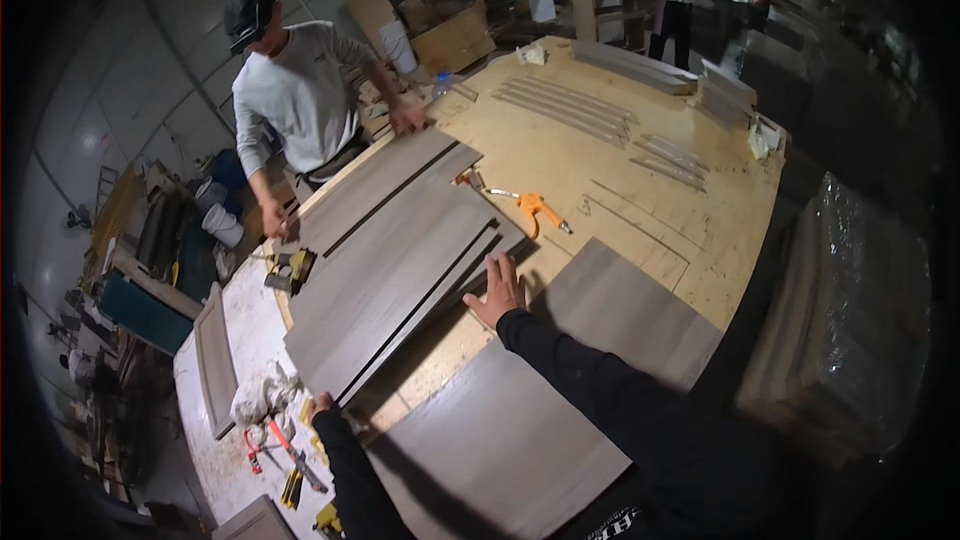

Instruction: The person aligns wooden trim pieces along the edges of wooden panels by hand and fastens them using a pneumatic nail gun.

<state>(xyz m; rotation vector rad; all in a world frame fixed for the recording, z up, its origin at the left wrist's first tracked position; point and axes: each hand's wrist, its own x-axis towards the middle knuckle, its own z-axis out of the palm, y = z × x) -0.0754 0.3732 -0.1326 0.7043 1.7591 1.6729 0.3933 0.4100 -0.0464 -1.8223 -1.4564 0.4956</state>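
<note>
Two people handle a stack of long grey boards (395, 270) lying slantwise on a large plywood workbench (650, 220). The person's right hand (497, 292) rests flat on the near long edge of the stack, fingers spread and palm down, holding nothing. The left hand (322, 405) meets the stack's near left corner; its fingers appear curled against the board end, though the view here is too small to tell whether they grip or only press. At the far side a co-worker in a grey shirt (295, 90) has one hand (408, 120) on the far end of the boards and the other hand (274, 220) at the bench edge. A wider grey panel (540, 410) lies nearer the person, partly under the right sleeve. An orange-handled tool (535, 208) lies just beside the stack on the bare plywood; thin strips (565, 105) lie well apart toward the far end, and rags and small hand tools (275, 420) crowd the white-dusted left corner. To square such a stack well, the judgement is that pressure should stay even at both ends, the palm kept flat so no board rides up over its neighbour, and the edges brought flush together before any single board is shifted alone.
</note>
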